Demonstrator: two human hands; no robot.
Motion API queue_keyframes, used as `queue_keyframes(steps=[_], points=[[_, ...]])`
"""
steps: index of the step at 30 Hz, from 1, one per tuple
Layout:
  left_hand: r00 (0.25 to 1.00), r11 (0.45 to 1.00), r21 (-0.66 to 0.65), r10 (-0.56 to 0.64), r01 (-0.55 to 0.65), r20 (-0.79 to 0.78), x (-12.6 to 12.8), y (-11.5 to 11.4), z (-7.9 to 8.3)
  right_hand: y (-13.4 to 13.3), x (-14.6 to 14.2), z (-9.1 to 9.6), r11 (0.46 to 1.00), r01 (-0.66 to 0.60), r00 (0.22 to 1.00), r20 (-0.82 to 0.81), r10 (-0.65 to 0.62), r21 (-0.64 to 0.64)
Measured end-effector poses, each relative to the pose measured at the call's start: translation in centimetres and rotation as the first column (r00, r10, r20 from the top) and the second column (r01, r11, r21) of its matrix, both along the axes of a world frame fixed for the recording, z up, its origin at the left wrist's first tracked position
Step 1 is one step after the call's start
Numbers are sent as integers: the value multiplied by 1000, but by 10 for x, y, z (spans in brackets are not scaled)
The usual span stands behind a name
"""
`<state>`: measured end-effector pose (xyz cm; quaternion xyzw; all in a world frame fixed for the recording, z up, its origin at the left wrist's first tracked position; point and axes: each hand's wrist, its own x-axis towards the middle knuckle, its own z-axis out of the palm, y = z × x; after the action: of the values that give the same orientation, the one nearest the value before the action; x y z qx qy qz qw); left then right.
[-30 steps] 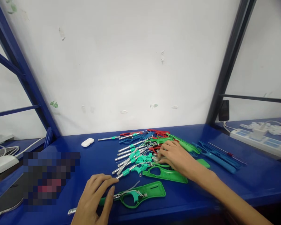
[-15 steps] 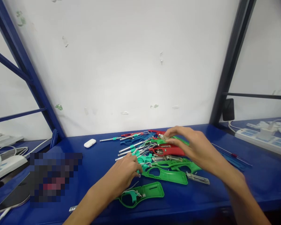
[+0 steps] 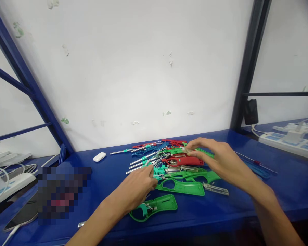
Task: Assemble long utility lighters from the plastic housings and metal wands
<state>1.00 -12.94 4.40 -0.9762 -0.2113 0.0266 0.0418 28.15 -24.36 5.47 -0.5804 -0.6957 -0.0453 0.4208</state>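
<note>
In the head view my left hand [image 3: 142, 177] is closed beside a heap of teal plastic parts [image 3: 159, 171]; what its fingers hold, if anything, is hidden. My right hand [image 3: 215, 157] pinches a small whitish piece [image 3: 186, 149] between thumb and fingers, above the pile of lighter parts. Below the hands lie a green lighter shell half [image 3: 192, 188] and another green shell [image 3: 166, 203] with a teal trigger and white wires inside. Red shells [image 3: 184, 161], metal lighter tubes [image 3: 136, 167] and clear fuel tanks [image 3: 215, 189] crowd the middle.
A white earbud case [image 3: 99, 156] sits at the back left of the blue table [image 3: 105, 191]. A phone [image 3: 23, 212] with a cable lies at the left. Blue strips [image 3: 254, 167] and a thin rod are at the right, near a white power strip [image 3: 290, 145].
The view has shifted slightly. My left hand has turned a little by the teal parts, its fingers more tucked. My right hand keeps its pinch on the small whitish piece.
</note>
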Motion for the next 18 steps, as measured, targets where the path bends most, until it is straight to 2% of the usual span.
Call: queue_keyframes(steps=[8, 18], points=[[1000, 998, 62, 10, -9, -11, 3, -1, -7, 9, -8, -8, 999, -19, 999, 44, 20, -31], [980, 990, -96, 119, -105, 158, -29, 13, -4, 10, -19, -7, 996, -45, 998, 44, 48, -82]])
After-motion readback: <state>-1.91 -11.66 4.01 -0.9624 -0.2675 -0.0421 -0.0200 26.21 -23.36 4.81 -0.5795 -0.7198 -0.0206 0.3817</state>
